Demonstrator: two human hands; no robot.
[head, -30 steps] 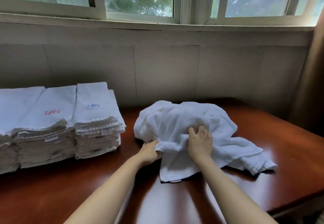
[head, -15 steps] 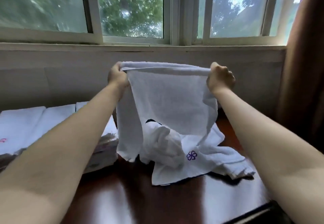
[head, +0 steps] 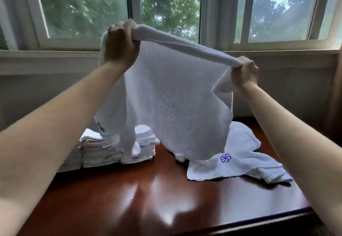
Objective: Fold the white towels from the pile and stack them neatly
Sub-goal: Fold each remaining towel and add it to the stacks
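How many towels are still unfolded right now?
2, as far as shows: one white towel held up by its top edge between the left hand and right hand, and one crumpled towel on the table. Others may be hidden behind.

No words or numbers can be read. The only sign is a purple pinwheel-flower emblem (head: 225,158) stitched on the loose white towel (head: 240,163) lying on the desk (head: 148,198), right of the folded stacks (head: 103,152).
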